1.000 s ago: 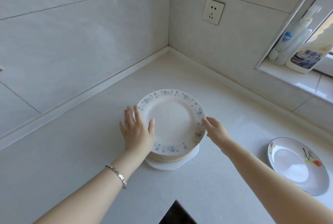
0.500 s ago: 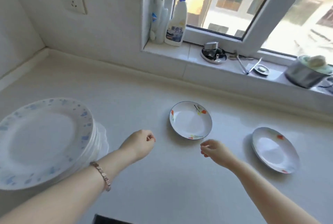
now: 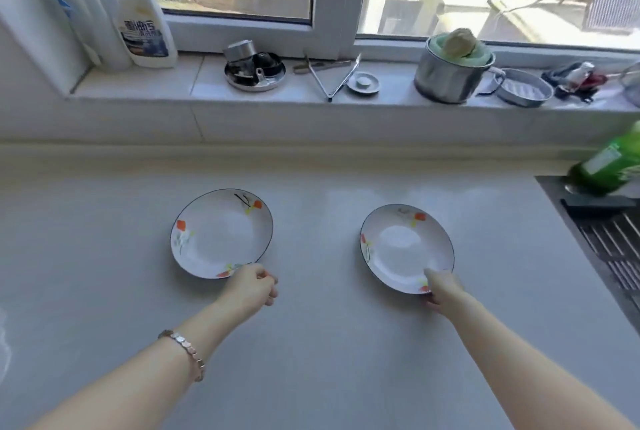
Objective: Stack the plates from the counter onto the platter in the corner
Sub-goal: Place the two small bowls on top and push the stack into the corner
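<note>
**A:** While both plates lie flat on the counter (image 3: 311,343), your left hand (image 3: 251,287) sits at the near edge of the left plate (image 3: 221,234). Its fingers are curled up small, but I can't tell if they have hold of the rim.

**B:** Then slide your fingers under that edge and put your thumb on top before you lift.

**A:** Your right hand (image 3: 443,289) looks like it is doing just that. The thumb is on the near rim of the right plate (image 3: 403,246) and the fingers are tucked below, so it pinches the plate.

**B:** Good. Lift each plate flat, not tipped, and don't let them bump. They look smooth and may slip.

**A:** You can't see the platter from here, so look for it first. Then set the plates down one at a time.
</note>
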Action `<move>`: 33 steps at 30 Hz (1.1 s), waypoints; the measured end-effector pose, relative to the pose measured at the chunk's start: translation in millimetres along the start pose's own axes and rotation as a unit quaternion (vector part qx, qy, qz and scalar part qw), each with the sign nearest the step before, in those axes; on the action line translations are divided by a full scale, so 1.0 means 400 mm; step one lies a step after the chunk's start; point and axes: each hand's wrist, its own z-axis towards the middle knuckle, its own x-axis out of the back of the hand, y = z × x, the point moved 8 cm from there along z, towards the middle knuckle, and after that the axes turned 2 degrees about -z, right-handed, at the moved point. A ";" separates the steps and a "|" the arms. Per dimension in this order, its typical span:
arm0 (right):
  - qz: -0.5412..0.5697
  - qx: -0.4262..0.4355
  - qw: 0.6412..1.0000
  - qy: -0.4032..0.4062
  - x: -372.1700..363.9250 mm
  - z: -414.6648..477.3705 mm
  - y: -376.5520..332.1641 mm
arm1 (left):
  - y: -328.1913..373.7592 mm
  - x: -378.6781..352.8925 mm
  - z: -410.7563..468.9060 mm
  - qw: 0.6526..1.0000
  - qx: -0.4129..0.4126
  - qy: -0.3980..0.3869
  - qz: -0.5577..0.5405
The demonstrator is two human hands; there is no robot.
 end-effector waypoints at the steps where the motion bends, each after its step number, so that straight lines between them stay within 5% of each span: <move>1: 0.061 -0.018 0.998 -0.006 -0.003 0.021 0.009 | 0.000 -0.009 0.005 1.000 0.006 0.005 0.000; 8: 0.199 -0.004 0.979 -0.042 -0.017 0.053 -0.012 | -0.080 0.023 0.046 0.985 0.128 0.104 -0.058; 12: 0.232 0.005 0.968 -0.095 -0.042 0.020 -0.069 | -0.166 0.071 0.065 0.905 0.243 0.186 -0.294; 15: 0.254 0.019 0.957 -0.136 -0.066 -0.015 -0.121 | -0.165 0.091 0.091 0.837 0.203 0.204 -0.466; 17: 0.249 0.034 0.955 -0.156 -0.077 -0.032 -0.150 | -0.162 0.100 0.099 0.820 0.190 0.216 -0.494; 22: 0.216 0.063 0.957 -0.181 -0.102 -0.073 -0.181 | -0.162 0.113 0.103 0.828 0.198 0.229 -0.471; 28: 0.183 0.086 0.958 -0.205 -0.123 -0.132 -0.184 | -0.124 0.207 0.046 0.862 0.108 0.297 -0.396; 33: 0.145 0.127 0.955 -0.226 -0.158 -0.221 -0.228 | -0.130 0.329 -0.077 0.829 0.028 0.341 -0.442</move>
